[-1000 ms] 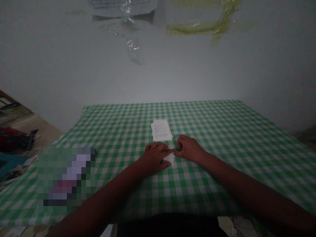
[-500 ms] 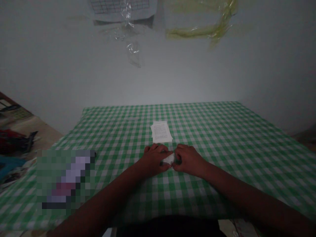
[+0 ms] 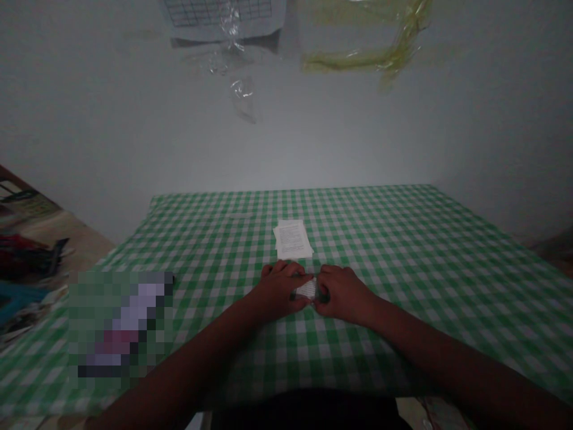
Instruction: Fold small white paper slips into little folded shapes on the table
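Observation:
Between my two hands is a small piece of printed paper (image 3: 307,289), low over the near middle of the table. My left hand (image 3: 278,291) grips its left side, the thumb at the near edge and the forefinger along the far edge. On the opposite side my right hand (image 3: 344,292) has its fingers curled in, pinching the paper's right end. Both hands cover much of the paper, so its full shape and any folds are hidden. Just beyond the hands lies a loose stack of printed paper sheets (image 3: 293,240).
A green and white checked cloth (image 3: 403,251) covers the table. At the left lies a pixelated flat object (image 3: 129,319), pale with a dark edge. Behind the table stands a wall (image 3: 340,131) with taped papers. Clutter (image 3: 27,257) fills the floor at far left.
The fingers of my right hand have shifted very slightly at the paper's right end. My left hand and the stack of sheets stay in place.

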### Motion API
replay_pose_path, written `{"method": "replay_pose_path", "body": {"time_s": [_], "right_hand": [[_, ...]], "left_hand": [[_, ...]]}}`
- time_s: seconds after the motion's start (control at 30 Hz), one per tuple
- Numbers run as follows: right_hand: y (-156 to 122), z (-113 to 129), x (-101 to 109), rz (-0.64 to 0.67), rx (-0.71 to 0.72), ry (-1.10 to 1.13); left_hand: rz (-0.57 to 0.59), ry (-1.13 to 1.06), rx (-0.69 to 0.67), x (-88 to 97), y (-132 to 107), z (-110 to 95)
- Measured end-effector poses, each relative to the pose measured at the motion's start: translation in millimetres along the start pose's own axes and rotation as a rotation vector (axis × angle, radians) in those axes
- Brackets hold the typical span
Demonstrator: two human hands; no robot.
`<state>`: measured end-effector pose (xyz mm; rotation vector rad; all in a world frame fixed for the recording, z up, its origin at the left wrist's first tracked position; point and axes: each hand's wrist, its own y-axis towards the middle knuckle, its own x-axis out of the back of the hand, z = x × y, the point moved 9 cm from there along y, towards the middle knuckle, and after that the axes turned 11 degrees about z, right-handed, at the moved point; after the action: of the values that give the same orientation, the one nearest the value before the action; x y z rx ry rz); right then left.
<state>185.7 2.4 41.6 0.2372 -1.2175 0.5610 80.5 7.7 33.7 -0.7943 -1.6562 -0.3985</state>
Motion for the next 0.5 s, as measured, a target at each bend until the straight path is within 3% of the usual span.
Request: {"method": "replay_pose_path", "body": {"time_s": [0.17,0.5], "right_hand": [[4.0,-3.8,-2.4,0.016,-0.032,0.004],[31.0,-38.2,7.0,-0.009,-0.163,-0.082]], "left_hand": [[0.009,-0.003,0.006,1.3,-0.1,-1.2],[0.009,0.010,0.013,-1.8,1.8,1.5]]}}
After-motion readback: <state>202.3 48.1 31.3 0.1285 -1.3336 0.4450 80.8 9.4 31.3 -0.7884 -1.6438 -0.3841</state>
